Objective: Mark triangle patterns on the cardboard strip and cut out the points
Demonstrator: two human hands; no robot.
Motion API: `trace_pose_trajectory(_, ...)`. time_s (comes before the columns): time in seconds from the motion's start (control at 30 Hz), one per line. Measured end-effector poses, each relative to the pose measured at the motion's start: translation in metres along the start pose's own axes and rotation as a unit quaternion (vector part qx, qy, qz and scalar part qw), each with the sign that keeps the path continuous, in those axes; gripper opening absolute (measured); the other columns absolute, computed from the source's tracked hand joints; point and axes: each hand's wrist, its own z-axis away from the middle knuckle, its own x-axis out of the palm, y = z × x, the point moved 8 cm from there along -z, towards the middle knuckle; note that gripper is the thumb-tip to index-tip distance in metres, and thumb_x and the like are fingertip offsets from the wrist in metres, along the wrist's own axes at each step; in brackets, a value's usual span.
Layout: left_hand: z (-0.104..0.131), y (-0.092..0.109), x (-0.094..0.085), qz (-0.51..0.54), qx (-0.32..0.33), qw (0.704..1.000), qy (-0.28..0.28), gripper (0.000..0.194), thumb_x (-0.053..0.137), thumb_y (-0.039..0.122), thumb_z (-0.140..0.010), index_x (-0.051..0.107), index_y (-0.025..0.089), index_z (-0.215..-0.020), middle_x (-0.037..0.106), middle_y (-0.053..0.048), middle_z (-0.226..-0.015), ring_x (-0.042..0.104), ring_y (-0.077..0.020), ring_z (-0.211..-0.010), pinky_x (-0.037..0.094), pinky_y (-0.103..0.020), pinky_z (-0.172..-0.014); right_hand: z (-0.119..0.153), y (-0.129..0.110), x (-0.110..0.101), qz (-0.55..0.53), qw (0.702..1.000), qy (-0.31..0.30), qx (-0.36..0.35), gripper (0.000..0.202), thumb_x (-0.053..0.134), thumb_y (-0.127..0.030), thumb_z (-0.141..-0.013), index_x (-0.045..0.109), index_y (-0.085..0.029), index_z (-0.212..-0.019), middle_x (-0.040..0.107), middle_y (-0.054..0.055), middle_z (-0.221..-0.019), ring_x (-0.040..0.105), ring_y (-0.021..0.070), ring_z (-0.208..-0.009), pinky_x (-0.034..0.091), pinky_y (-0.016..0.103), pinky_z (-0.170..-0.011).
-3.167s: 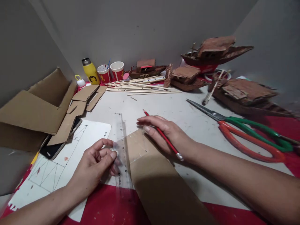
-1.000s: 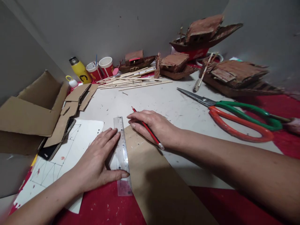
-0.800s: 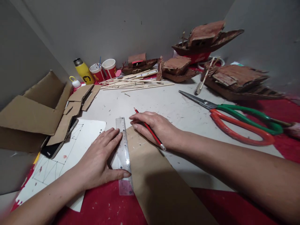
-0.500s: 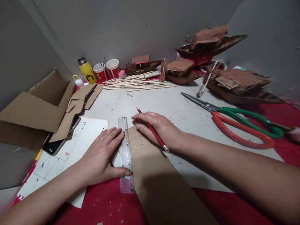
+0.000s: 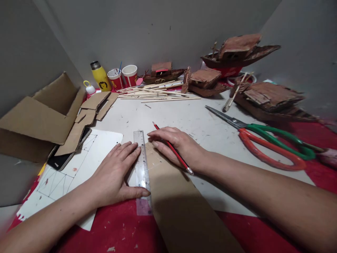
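A clear plastic ruler (image 5: 141,175) lies along the left edge of a brown cardboard strip (image 5: 173,196). My left hand (image 5: 116,175) lies flat with fingers and thumb spread, their tips pressing on the ruler. A red and black pencil (image 5: 175,151) is tucked between the fingers of my right hand (image 5: 181,146), its sharpened point facing away from me and its eraser end towards me. My right hand rests on the strip's far end, where faint pencil lines show. Part of the strip is hidden under that hand.
Large scissors (image 5: 252,133) lie on the right with green and orange handles. Several model boats (image 5: 237,51), thin sticks (image 5: 158,92), paper cups (image 5: 130,75) and a yellow bottle (image 5: 99,77) stand behind. Left are a cardboard box (image 5: 34,119), a phone (image 5: 61,160) and a drawing sheet (image 5: 86,175).
The camera view has shifted slightly. Both hands keep nearly the same places on the ruler and the cardboard; the pencil's eraser end has dipped a little to the right.
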Motion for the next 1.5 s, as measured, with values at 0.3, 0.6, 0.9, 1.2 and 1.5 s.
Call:
trace_pose_trajectory(0.3,-0.001,0.000,0.002,0.011,-0.003,1.000,0.014,0.106,0.061,0.080,-0.072,0.040,0.012,-0.150,0.039,-0.024,-0.155,0.034,-0.0432,-0.143,0.026,-0.067,-0.115,0.001,0.005,-0.001,-0.001,1.000,0.001,0.031,0.024,0.052,-0.020,-0.096,0.068,-0.015,-0.113,0.076,0.013,-0.104,0.071,0.0237,-0.096,0.056,0.038,-0.086)
trace_pose_trajectory(0.6,-0.001,0.002,0.001,0.001,0.000,1.000,0.029,0.105,0.059,0.082,-0.071,0.043,0.012,-0.148,0.042,-0.024,-0.153,0.038,-0.0435,-0.140,0.025,-0.067,-0.115,0.000,-0.002,-0.001,-0.023,1.000,0.000,0.000,0.024,0.051,-0.017,-0.096,0.067,-0.017,-0.113,0.075,0.012,-0.103,0.070,0.0231,-0.095,0.056,0.039,-0.085)
trace_pose_trajectory(0.9,-0.001,0.003,0.001,0.002,-0.001,0.999,0.035,0.104,0.062,0.081,-0.070,0.043,0.013,-0.147,0.043,-0.023,-0.153,0.039,-0.0430,-0.140,0.024,-0.067,-0.116,0.007,-0.021,0.015,-0.022,0.994,-0.086,-0.066,0.050,0.067,-0.027,-0.089,0.055,-0.017,-0.136,0.068,0.017,-0.123,0.058,0.0307,-0.122,0.050,0.049,-0.098)
trace_pose_trajectory(1.2,0.000,-0.001,0.000,0.024,-0.009,0.999,0.025,0.107,0.064,0.079,-0.070,0.040,0.012,-0.150,0.040,-0.023,-0.155,0.036,-0.0424,-0.143,0.024,-0.066,-0.117,0.009,-0.026,0.026,0.030,0.984,-0.152,-0.084,0.055,0.070,-0.028,-0.088,0.055,-0.009,-0.138,0.066,0.021,-0.128,0.059,0.0337,-0.120,0.050,0.052,-0.099)
trace_pose_trajectory(1.5,0.013,-0.030,-0.038,0.178,-0.030,0.977,0.109,0.043,0.057,0.043,-0.094,0.060,0.022,-0.132,0.062,-0.010,-0.139,0.057,-0.0268,-0.129,0.046,-0.048,-0.110,0.008,-0.026,0.026,0.044,0.981,-0.171,-0.083,0.053,0.070,-0.033,-0.089,0.058,-0.009,-0.135,0.066,0.021,-0.127,0.059,0.0337,-0.120,0.052,0.049,-0.099)
